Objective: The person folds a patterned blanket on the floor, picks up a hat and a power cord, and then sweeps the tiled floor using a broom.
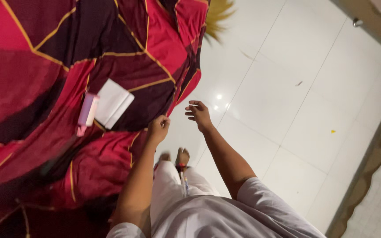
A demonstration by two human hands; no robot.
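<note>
The person stood beside a bed, and the camera looked down over the white shirt (208, 216) and both bare arms. The left hand (158, 129) was closed in a fist at the hanging edge of the bedsheet (45, 57), a red and dark maroon cloth with thin yellow lines, and it seemed to pinch a fold of that edge, although the cloth inside the fist was mostly hidden. The right hand (198, 114) was just beside it, toward the floor side, apart from the cloth and touching nothing; its fingers were loosely curled and half spread, and something thin and pale might lie between the fingertips, but it was too small to tell. So the sheet lay to the left of both hands, and its edge ran away from the body, from near the person's legs up toward the far corner of the bed. The left hand was the nearer one to the cloth; the right hand was a short way off the same edge, a little further along it. On the sheet, well apart from the hands, lay a white folded paper (113, 103) and, touching its left side, a small pink case (87, 111). The white tiled floor (278, 97) was on the right, with the person's bare feet (181, 157) below the hands.
</note>
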